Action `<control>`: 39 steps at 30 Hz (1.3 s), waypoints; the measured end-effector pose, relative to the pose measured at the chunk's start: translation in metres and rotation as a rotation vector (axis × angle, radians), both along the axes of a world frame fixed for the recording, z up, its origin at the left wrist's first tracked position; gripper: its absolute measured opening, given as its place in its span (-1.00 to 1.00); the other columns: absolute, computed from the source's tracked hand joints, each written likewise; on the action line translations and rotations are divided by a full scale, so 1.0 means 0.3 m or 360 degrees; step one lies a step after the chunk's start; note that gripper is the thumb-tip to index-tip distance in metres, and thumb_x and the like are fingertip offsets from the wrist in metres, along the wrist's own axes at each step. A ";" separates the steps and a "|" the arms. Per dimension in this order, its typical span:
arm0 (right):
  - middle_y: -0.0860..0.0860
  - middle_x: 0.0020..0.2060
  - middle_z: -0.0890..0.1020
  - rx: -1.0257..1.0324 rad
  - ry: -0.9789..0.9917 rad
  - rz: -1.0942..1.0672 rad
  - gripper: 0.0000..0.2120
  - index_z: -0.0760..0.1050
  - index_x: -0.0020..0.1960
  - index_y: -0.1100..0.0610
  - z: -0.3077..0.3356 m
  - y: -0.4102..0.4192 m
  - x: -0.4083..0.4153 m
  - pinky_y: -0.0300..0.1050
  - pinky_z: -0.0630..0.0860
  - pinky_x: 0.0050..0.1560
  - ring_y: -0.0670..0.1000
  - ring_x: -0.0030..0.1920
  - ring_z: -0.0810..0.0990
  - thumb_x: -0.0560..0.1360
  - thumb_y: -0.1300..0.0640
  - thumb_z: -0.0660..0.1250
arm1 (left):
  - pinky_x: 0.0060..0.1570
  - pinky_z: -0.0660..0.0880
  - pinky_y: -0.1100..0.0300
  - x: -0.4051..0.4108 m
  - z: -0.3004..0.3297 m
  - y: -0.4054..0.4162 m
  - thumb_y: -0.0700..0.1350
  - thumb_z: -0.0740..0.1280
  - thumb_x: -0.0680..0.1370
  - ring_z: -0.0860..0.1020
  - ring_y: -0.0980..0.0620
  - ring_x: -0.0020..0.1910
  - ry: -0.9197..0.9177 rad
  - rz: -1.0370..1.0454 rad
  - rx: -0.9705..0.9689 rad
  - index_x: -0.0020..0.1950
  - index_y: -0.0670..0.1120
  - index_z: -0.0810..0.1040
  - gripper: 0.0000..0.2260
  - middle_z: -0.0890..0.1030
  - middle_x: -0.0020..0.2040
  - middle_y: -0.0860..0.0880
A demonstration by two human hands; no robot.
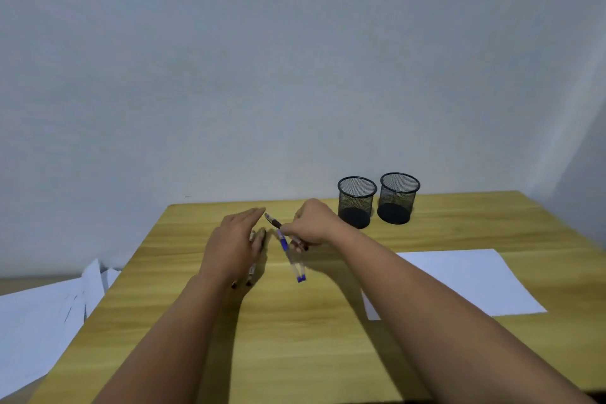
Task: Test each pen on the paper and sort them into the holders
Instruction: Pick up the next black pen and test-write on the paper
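My right hand (pixel 311 223) is shut on a dark pen (pixel 273 221) whose tip points up and left. Two blue-capped pens (pixel 295 264) lie side by side on the wooden table (pixel 295 338) just below that hand. My left hand (pixel 234 246) hovers flat with fingers apart over several dark pens (pixel 251 274), mostly hiding them. A white sheet of paper (pixel 465 279) lies to the right, partly under my right forearm. Two black mesh holders stand at the back: the left holder (pixel 356 202) and the right holder (pixel 398 197), both looking empty.
A loose pile of white papers (pixel 42 321) lies off the table's left edge. A plain wall rises directly behind the table's far edge.
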State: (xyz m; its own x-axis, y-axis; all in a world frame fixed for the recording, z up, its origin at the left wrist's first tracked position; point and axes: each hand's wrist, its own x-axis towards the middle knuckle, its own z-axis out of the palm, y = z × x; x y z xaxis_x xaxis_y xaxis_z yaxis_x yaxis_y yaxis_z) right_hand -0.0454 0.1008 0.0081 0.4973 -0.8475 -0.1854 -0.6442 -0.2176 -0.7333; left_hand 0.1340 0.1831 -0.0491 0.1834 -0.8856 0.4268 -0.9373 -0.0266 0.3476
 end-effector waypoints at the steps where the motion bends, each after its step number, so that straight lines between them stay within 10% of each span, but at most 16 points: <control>1: 0.23 -0.28 0.74 0.0113 -0.0141 -0.0004 -0.79 0.61 -0.25 0.19 0.019 0.000 -0.048 -0.13 0.45 -0.32 0.09 -0.34 0.59 0.51 0.11 0.47 | 0.17 0.51 0.01 -0.024 0.018 -0.009 -0.07 0.38 0.58 0.50 -0.06 0.29 -0.0019 -0.0030 -0.0017 0.36 0.03 0.58 -0.67 0.63 0.28 0.06; 4: 0.12 -0.28 0.69 0.0333 -0.0454 -0.0172 -0.89 0.68 0.01 0.27 0.076 -0.004 -0.193 -0.23 0.40 -0.45 0.04 -0.31 0.58 0.58 0.22 0.43 | 0.00 0.51 0.01 -0.112 0.068 -0.030 -0.05 0.39 0.58 0.55 -0.06 0.10 -0.0077 -0.0080 -0.0059 0.08 0.03 0.69 -0.88 0.69 0.01 0.09; 11: 0.00 -0.36 0.63 0.0758 -0.1097 -0.0535 -0.87 0.64 -0.10 0.17 0.112 -0.007 -0.449 -0.36 0.46 -0.47 -0.12 -0.42 0.55 0.61 0.17 0.45 | -0.02 0.53 0.00 -0.351 0.160 -0.042 0.03 0.37 0.58 0.57 0.01 0.03 0.0003 -0.0281 -0.0086 0.10 0.09 0.66 -0.86 0.68 0.00 0.14; 22: -0.04 -0.45 0.40 0.0362 -0.1386 -0.0742 -0.73 0.56 -0.15 0.09 0.106 0.006 -0.552 -0.24 0.22 -0.49 -0.04 -0.47 0.33 0.69 0.01 0.32 | -0.07 0.52 -0.05 -0.702 0.274 -0.049 0.02 0.13 0.70 0.54 -0.01 -0.28 0.0841 -0.0624 0.0247 -0.23 -0.10 0.48 -0.63 0.61 -0.29 -0.03; 27: -0.02 -0.49 0.30 0.0399 -0.1631 -0.1416 -0.76 0.45 -0.18 0.11 0.091 -0.072 -0.643 -0.33 0.09 -0.54 -0.08 -0.64 0.18 0.65 0.20 0.18 | 0.01 0.56 -0.03 -0.768 0.258 -0.038 0.05 0.09 0.71 0.55 -0.01 -0.25 0.1169 -0.0775 0.0707 -0.25 -0.08 0.42 -0.60 0.60 -0.27 -0.06; 34: -0.02 -0.42 0.49 0.0084 -0.1340 -0.1372 -0.75 0.55 -0.17 0.13 0.065 -0.139 -0.813 -0.26 0.22 -0.50 -0.04 -0.51 0.34 0.64 0.05 0.38 | -0.11 0.50 0.01 -0.577 0.076 -0.073 0.13 0.20 0.64 0.56 -0.05 -0.14 0.0147 -0.0119 0.0500 -0.16 -0.03 0.53 -0.69 0.57 -0.14 -0.02; 39: 0.02 -0.42 0.55 -0.0014 -0.1277 -0.1208 -0.76 0.54 -0.20 0.12 -0.044 -0.112 -0.813 -0.25 0.31 -0.51 -0.05 -0.51 0.41 0.63 0.11 0.39 | 0.24 0.41 -0.17 -0.499 -0.017 -0.131 0.17 0.19 0.62 0.51 -0.13 0.18 -0.0449 0.0191 0.0513 0.16 0.03 0.62 -0.68 0.55 0.12 -0.06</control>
